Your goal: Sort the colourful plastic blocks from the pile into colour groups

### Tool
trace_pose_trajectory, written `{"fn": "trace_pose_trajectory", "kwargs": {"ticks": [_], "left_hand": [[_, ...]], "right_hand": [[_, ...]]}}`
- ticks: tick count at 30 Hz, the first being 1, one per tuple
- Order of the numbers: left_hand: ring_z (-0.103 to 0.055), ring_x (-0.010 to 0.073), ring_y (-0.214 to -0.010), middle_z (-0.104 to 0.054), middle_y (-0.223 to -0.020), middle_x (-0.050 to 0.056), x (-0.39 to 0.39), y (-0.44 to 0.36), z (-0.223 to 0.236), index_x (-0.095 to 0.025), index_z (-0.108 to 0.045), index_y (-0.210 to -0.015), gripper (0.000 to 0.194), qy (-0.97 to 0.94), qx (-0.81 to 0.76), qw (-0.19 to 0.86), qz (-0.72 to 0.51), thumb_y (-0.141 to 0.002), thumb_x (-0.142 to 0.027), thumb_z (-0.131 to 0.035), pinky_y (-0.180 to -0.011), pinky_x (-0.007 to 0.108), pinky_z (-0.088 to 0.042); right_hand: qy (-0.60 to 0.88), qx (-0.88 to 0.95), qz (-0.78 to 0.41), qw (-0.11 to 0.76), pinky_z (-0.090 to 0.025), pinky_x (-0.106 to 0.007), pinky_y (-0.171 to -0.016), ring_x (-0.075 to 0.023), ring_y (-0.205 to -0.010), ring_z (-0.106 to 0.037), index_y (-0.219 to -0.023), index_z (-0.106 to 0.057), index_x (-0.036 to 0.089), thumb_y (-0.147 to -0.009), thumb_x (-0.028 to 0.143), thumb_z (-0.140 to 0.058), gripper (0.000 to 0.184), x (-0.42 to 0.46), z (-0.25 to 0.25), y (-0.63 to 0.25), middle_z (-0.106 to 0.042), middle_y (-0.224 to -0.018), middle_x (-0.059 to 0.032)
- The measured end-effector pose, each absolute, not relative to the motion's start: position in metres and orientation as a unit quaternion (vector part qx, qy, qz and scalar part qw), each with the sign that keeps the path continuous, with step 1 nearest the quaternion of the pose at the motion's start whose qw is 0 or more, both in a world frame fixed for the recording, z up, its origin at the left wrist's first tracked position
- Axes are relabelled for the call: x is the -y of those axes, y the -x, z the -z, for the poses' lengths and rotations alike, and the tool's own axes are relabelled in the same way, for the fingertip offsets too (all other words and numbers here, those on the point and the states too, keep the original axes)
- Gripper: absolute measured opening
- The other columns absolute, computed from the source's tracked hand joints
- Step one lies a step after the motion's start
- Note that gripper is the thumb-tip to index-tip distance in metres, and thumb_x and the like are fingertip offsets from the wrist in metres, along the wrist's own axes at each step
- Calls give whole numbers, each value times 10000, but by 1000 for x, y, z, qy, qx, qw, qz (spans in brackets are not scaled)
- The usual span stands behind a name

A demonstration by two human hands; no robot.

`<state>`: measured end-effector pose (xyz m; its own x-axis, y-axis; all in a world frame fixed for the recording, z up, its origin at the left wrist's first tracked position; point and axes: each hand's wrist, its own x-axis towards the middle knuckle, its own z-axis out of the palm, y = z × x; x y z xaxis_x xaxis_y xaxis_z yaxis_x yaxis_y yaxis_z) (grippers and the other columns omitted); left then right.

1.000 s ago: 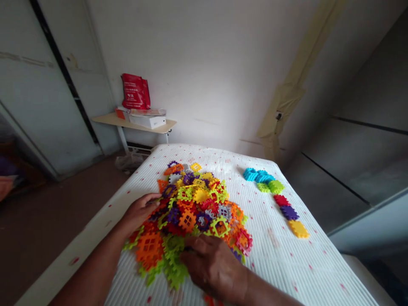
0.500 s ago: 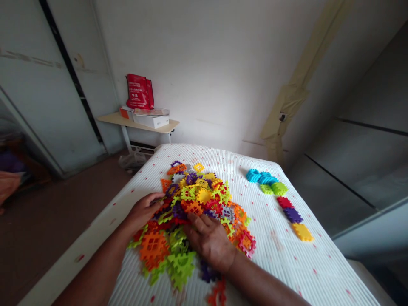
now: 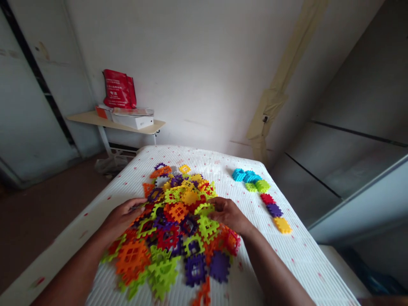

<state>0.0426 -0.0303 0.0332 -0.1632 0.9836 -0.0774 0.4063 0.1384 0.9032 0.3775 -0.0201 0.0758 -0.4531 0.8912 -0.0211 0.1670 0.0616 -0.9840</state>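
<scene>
A heap of colourful interlocking plastic tiles (image 3: 174, 221) in orange, green, purple, red and yellow lies on the white mattress (image 3: 287, 255). My left hand (image 3: 123, 216) rests on the heap's left edge, fingers bent loosely onto the tiles. My right hand (image 3: 230, 214) sits on the heap's right side, fingers curled over the tiles near a green one (image 3: 204, 209); whether it grips a tile is hidden. To the right runs a line of sorted tiles: blue (image 3: 242, 175), green (image 3: 259, 186), red (image 3: 267, 198), purple (image 3: 274, 209), yellow (image 3: 282, 225).
A small table (image 3: 114, 121) against the far wall carries a red bag (image 3: 118, 89) and white boxes (image 3: 132, 121). Grey cupboard doors (image 3: 25, 110) stand at the left. The mattress edge drops off at left and right, with brown floor (image 3: 41, 204) beside it.
My right hand has moved from the near middle of the heap up to its right side, spreading the tiles flatter. The left hand has stayed on the left edge. The camera has shifted slightly.
</scene>
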Motion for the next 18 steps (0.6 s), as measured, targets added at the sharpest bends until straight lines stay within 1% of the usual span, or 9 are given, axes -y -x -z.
{"fn": "trace_pose_trajectory", "kwargs": {"ticks": [2,4,6,9,11,14,18], "left_hand": [[-619,256,-996,-677,-1078,86,31,-43,-36,-149,-604,-1080,608,-534,-657,375,-379,-641,-569,-583,-871,311,-472],[-621,257,-987,-673,-1086,95,33,-45,-39,-136,-592,-1093,630,-534,-659,378,-372,-646,-581,-570,-869,314,-473],[-626,257,-976,-673,-1084,100,33,-46,-41,-130,-585,-1097,647,-533,-660,381,-368,-643,-590,-565,-856,316,-481],[-633,259,-958,-684,-1064,96,33,-47,-43,-137,-585,-1087,646,-533,-659,383,-367,-637,-600,-569,-841,327,-491],[-637,261,-950,-690,-1053,89,33,-46,-42,-149,-591,-1073,632,-534,-659,381,-369,-633,-601,-576,-829,332,-498],[-641,263,-943,-695,-1044,85,32,-46,-40,-154,-594,-1068,619,-536,-661,373,-369,-634,-595,-578,-819,333,-502],[-646,255,-933,-698,-1040,83,31,-44,-38,-161,-592,-1065,576,-548,-660,360,-367,-659,-568,-555,-800,324,-509]], "right_hand": [[423,640,-542,343,-233,-213,-472,-61,-486,-305,-961,-568,185,-616,314,-714,397,16,-72,-382,-395,-549,93],[441,631,-520,370,-277,-218,-493,-73,-512,-381,-1014,-565,192,-622,282,-687,420,12,-70,-384,-486,-594,71],[453,624,-497,398,-310,-221,-509,-83,-537,-427,-996,-577,196,-626,265,-660,385,9,-68,-385,-536,-631,53],[458,625,-477,416,-331,-218,-511,-85,-541,-439,-951,-596,188,-627,264,-647,336,7,-68,-388,-540,-621,51],[465,632,-465,410,-348,-217,-522,-88,-557,-456,-944,-603,183,-634,264,-643,323,7,-69,-390,-553,-638,45],[473,657,-452,374,-364,-215,-541,-88,-584,-469,-886,-622,173,-644,238,-632,251,9,-71,-393,-568,-666,35],[461,677,-473,326,-351,-206,-535,-74,-571,-441,-801,-638,161,-636,186,-617,168,11,-67,-393,-546,-641,47]]}}
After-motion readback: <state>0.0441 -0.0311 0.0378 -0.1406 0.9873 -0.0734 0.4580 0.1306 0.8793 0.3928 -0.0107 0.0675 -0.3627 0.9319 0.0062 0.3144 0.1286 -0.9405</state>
